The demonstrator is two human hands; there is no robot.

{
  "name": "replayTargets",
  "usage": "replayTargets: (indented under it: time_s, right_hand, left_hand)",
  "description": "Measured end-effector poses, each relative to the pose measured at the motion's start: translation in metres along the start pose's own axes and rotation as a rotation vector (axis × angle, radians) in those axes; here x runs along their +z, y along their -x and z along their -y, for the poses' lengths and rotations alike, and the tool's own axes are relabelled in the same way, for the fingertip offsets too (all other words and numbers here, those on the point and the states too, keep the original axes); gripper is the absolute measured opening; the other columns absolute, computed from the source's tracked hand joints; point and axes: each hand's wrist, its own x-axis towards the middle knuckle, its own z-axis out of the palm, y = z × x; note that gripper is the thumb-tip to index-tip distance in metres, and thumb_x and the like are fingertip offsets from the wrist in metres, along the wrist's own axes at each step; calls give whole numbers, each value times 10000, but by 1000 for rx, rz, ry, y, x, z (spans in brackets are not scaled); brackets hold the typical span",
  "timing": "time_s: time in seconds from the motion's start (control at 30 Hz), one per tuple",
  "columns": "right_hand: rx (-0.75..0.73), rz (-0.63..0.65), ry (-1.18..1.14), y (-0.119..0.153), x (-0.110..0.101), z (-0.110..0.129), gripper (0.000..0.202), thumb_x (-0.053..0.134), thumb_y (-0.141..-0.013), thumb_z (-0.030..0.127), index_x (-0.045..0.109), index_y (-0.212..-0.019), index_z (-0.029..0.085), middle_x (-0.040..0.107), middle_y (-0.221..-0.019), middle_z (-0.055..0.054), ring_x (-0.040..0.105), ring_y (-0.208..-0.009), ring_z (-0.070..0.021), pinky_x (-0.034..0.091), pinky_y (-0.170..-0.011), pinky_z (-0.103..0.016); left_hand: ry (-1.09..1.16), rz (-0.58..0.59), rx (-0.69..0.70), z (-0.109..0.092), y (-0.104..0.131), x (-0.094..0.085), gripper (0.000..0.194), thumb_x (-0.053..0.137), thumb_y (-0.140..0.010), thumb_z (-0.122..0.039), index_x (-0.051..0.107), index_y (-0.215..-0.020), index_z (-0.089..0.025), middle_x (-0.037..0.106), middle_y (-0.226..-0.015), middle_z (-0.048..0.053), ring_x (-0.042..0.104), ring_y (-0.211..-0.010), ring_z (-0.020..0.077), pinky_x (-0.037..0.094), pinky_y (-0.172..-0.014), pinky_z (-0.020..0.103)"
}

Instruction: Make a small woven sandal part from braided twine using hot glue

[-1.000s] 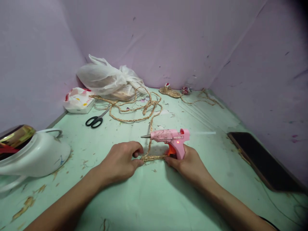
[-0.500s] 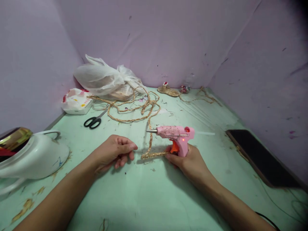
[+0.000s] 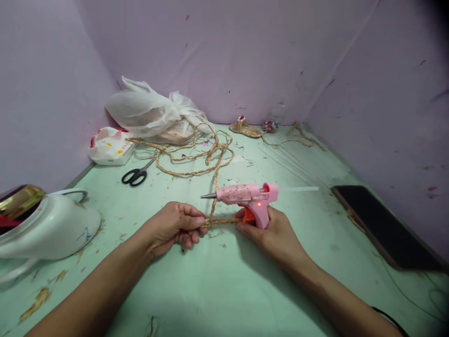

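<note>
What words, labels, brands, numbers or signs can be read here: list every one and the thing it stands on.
None can be read.
Pink glue gun: faint marks on its side, too small and blurred to read.
White package: red marks and yellow spots, too blurred to tell whether they are lettering.
White vessel: blue strokes, no legible word or number.

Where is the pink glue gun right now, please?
In the head view, the pink glue gun is right of centre, held in the right hand, near the braided cord.
</note>
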Motion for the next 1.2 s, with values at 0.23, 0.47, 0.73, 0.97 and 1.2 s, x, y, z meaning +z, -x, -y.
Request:
replayTargets:
  time_s: [0.23,0.47,0.73,0.97,1.2]
  right_hand:
    - [-70,88,104,13,-48,-7,339,621,-676,437,619,-884,170,606,-711,-37,526,-592,-170,403,-502,-262]
    - [-131,221,24,23,-50,-24,393,468,-834,495,643,-911,152,535,-630,-19,464,-547,-139,372,-496,-245]
    - [-248,237,144,19,-37,-16,267,485,-841,404,624,-862,177,563,-682,-18,491,-583,-143,390,-505,-234]
    - [-258,270,128,18,-31,-14,240,481,-843,405,577,-825,186,564,-711,-13,489,-619,-142,425,-548,-242]
    - [-218,292,88,20,-30,-17,246,492,-847,406,585,-860,179,536,-715,-5,473,-617,-132,407,-514,-216]
  left_hand:
    - [15,-65,4,-2,-1,-5,35,638,-713,-96,615,-691,-79,670,-631,71,547,-400,75,456,-338,144]
    - [-32,-55,19,1,-3,-6,72,665,-701,-136,629,-709,-74,672,-659,77,553,-418,79,461,-346,152]
    - [-45,-46,34,0,-2,-4,137,715,-647,-165,621,-696,-78,665,-623,65,551,-410,82,446,-344,155]
    - [-21,-40,37,0,-2,-3,205,704,-644,-134,584,-806,-97,661,-608,52,556,-403,89,441,-342,159]
    - [-38,-58,44,-2,-1,-2,309,660,-672,-109,524,-950,-95,669,-643,72,554,-410,94,441,-343,164]
